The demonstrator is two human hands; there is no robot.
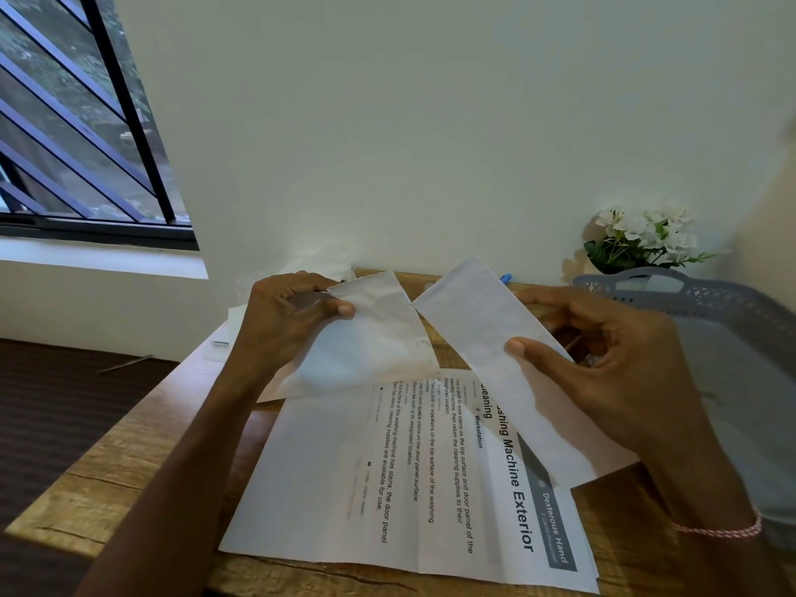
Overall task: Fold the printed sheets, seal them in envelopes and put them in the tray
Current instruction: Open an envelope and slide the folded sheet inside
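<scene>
On table [129, 467], printed sheet [344, 467] — "Machine Exterior", "Dexterous Hand", envelope [370, 333], folded sheet [474, 321] above

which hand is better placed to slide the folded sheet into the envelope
Right. The right hand pinches the folded sheet, whose edge lies close beside the envelope gripped by the left hand.

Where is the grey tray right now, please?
In the head view, the grey tray sits on the far right, beside the right hand, with the white flowers just behind it.
</scene>
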